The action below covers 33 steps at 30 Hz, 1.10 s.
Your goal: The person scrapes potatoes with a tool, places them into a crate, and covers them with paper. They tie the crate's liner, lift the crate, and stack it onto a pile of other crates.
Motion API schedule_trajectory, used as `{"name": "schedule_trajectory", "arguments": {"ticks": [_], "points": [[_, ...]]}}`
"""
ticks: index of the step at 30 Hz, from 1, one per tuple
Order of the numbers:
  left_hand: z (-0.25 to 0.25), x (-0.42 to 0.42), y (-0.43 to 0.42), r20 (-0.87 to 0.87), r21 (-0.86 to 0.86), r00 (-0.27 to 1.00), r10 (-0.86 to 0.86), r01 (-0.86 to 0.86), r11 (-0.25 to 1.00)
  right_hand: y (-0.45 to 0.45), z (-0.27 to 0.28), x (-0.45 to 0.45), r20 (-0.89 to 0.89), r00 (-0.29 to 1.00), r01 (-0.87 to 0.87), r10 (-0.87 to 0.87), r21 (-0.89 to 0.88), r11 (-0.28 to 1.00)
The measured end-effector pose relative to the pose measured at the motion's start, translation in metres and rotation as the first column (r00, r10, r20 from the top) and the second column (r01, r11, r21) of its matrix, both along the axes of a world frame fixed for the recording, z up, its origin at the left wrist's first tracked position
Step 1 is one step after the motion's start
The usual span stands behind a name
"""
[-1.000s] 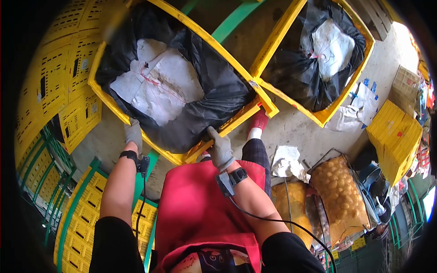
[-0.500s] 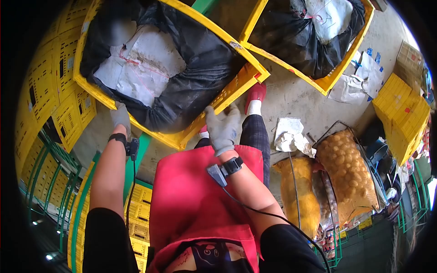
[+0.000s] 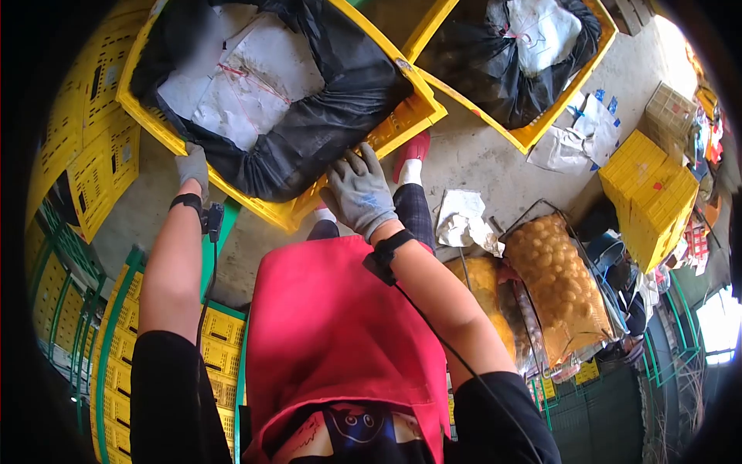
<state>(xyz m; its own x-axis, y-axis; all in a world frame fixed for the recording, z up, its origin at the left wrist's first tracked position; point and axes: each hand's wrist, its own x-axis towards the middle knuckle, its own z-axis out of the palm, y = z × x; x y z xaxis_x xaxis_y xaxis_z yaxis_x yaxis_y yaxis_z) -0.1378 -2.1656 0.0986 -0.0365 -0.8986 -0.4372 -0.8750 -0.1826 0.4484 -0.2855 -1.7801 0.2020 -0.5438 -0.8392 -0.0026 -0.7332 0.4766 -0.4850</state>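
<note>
Before me is a yellow crate [image 3: 433,114], lined with black plastic [image 3: 352,73]. White sheeting [image 3: 267,73] with thin red string lies in the middle of the liner. My left hand [image 3: 193,166], in a grey glove, is closed on the crate's rim at the near left; its fingertips are partly hidden. At the near right side, my right hand [image 3: 360,192], also gloved in grey, lies over the rim with its fingers reaching inward and its thumb outside.
A second lined yellow crate [image 3: 533,139] stands at the upper right. Beyond my right arm are a net sack of round, potato-like produce [image 3: 556,286], crumpled white paper [image 3: 464,220] and stacked yellow crates [image 3: 649,193]. More yellow crates [image 3: 100,131] line the left, beside green metal rails [image 3: 116,340].
My right hand has come up against the crate and laid its fingers over the rim. My left hand stays on the rim. The whole view has shifted slightly.
</note>
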Motion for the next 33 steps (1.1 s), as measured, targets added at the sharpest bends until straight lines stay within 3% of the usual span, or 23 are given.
{"name": "schedule_trajectory", "arguments": {"ticks": [2, 3, 5, 6, 8, 10, 11, 12, 14, 15, 17, 18, 19, 20, 22, 24, 26, 27, 28, 29, 30, 31, 33], "points": [[-0.008, 0.004, -0.01, -0.003, 0.015, 0.999, -0.054, 0.054, 0.998, -0.002, 0.018, 0.002, 0.044, 0.997, 0.066, -0.062, -0.081, 0.995], [0.01, -0.005, -0.003, 0.025, 0.068, 0.998, -0.056, 0.055, 0.996, 0.001, 0.025, 0.003, 0.062, 0.96, 0.278, -0.273, -0.108, 0.955], [0.009, -0.005, -0.001, 0.117, -0.014, 0.988, -0.099, 0.101, 0.995, 0.007, 0.024, 0.016, 0.182, 0.749, 0.66, -0.637, -0.127, 0.74], [0.022, -0.013, 0.004, 0.196, -0.01, 0.975, -0.102, 0.106, 0.994, 0.01, 0.003, 0.023, 0.261, 0.574, 0.818, -0.776, -0.128, 0.561], [0.031, -0.014, 0.019, -0.002, -0.044, 0.991, -0.13, 0.13, 0.991, 0.012, -0.021, 0.026, 0.63, 0.136, 0.966, -0.764, 0.088, 0.245], [0.047, -0.023, 0.041, -0.215, -0.021, 0.976, -0.046, 0.043, 0.999, 0.003, -0.012, 0.007, 0.753, 0.076, 0.952, -0.653, 0.14, 0.272], [0.046, -0.022, 0.059, -0.197, -0.087, 0.978, -0.06, 0.043, 0.995, -0.003, -0.012, -0.003, 0.852, 0.009, 0.936, -0.524, 0.177, 0.304], [0.05, -0.028, 0.083, -0.033, -0.061, 0.998, 0.044, -0.046, 0.997, -0.008, -0.023, -0.009, 0.853, 0.008, 0.934, -0.522, 0.181, 0.309], [0.014, 0.002, 0.104, -0.091, -0.067, 0.994, 0.067, -0.074, 0.995, -0.008, -0.047, -0.017, 0.878, -0.073, 0.945, -0.473, 0.212, 0.249], [0.029, -0.002, 0.116, -0.112, 0.012, 0.988, 0.105, -0.104, 0.994, -0.003, -0.057, -0.018, 0.869, -0.126, 0.93, -0.479, 0.271, 0.247], [-0.032, 0.04, 0.109, -0.047, -0.076, 0.998, 0.034, -0.038, 0.996, 0.008, -0.069, -0.019, 0.847, -0.023, 0.927, -0.531, 0.217, 0.305], [-0.007, 0.025, 0.113, -0.053, -0.067, 0.997, 0.049, -0.053, 0.996, 0.011, -0.064, -0.023, 0.819, 0.073, 0.914, -0.569, 0.173, 0.367], [0.023, 0.014, 0.111, -0.004, 0.061, 1.0, 0.02, -0.019, 0.998, 0.016, -0.057, -0.03, 0.848, 0.174, 0.896, -0.501, 0.075, 0.438], [0.047, 0.004, 0.111, 0.037, 0.188, 0.999, -0.019, 0.011, 0.982, 0.02, -0.049, -0.038, 0.844, 0.184, 0.89, -0.503, 0.075, 0.451], [0.022, 0.012, 0.104, 0.031, 0.182, 0.999, -0.027, 0.021, 0.983, 0.02, -0.038, -0.055, 0.733, -0.064, 0.887, -0.677, 0.352, 0.298], [0.023, 0.014, 0.104, 0.047, 0.135, 0.997, -0.056, 0.049, 0.99, 0.005, -0.011, -0.052, 0.729, -0.084, 0.877, -0.679, 0.378, 0.297], [0.034, 0.014, 0.106, 0.061, 0.141, 0.996, -0.066, 0.057, 0.988, -0.007, 0.011, -0.034, 0.595, 0.193, 0.911, -0.781, 0.187, 0.367], [0.023, 0.022, 0.106, 0.003, 0.108, 0.996, -0.088, 0.087, 0.99, -0.01, 0.019, -0.025, 0.358, 0.511, 0.829, -0.781, 0.034, 0.558], [0.008, 0.029, 0.102, -0.058, 0.067, 0.992, -0.111, 0.115, 0.991, -0.011, 0.029, -0.016, 0.261, 0.641, 0.739, -0.722, 0.045, 0.673], [0.001, 0.029, 0.096, -0.006, 0.216, 1.0, -0.014, 0.015, 0.976, -0.014, 0.036, -0.017, 0.213, 0.756, 0.601, -0.619, 0.148, 0.785], [-0.003, 0.036, 0.097, 0.001, 0.221, 1.0, 0.003, -0.003, 0.975, -0.015, 0.041, -0.017, 0.182, 0.851, 0.442, -0.492, 0.258, 0.859], [-0.007, 0.042, 0.096, -0.016, 0.224, 0.999, -0.04, 0.043, 0.974, -0.018, 0.043, -0.017, 0.186, 0.857, 0.426, -0.48, 0.268, 0.864], [0.005, 0.036, 0.099, -0.055, 0.239, 0.998, -0.041, 0.053, 0.969, -0.025, 0.039, -0.019, -0.015, 0.998, 0.062, -0.06, 0.202, 0.977]]}}
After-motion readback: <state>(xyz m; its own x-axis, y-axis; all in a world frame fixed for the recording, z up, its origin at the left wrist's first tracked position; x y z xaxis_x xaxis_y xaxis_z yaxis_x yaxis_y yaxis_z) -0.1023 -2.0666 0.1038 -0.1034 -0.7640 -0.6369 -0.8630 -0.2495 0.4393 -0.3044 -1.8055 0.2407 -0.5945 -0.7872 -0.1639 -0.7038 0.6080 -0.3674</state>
